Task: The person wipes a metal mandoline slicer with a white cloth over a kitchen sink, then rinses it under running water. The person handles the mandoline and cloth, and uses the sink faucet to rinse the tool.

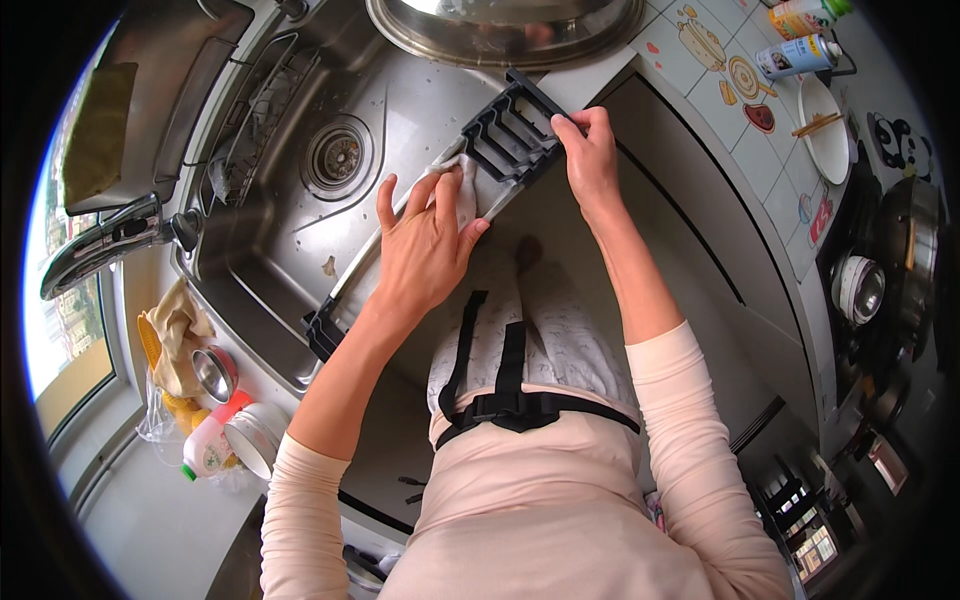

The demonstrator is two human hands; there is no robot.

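A long tray-like rack part (496, 196) with a pale rim and black slotted plastic ends lies slantwise over the front edge of a stainless steel sink (289, 247). My right hand (591, 157) grips its black slotted end (517, 131), thumb on top. My left hand (427, 240) presses a wet, whitish cloth (466, 187) onto the tray beside the slots, fingers spread. The other black end (322, 330) of the part is by the sink's near left corner, partly behind my left forearm. The underside of the part is hidden.
A large domed metal lid (510, 30) stands beyond the sink. A faucet (112, 244) and wire basket (259, 124) are at left. Bowls (216, 373), a bottle (206, 450) and a beige cloth (180, 337) crowd the left counter. A white plate with chopsticks (823, 142) and spray can (799, 56) lie right.
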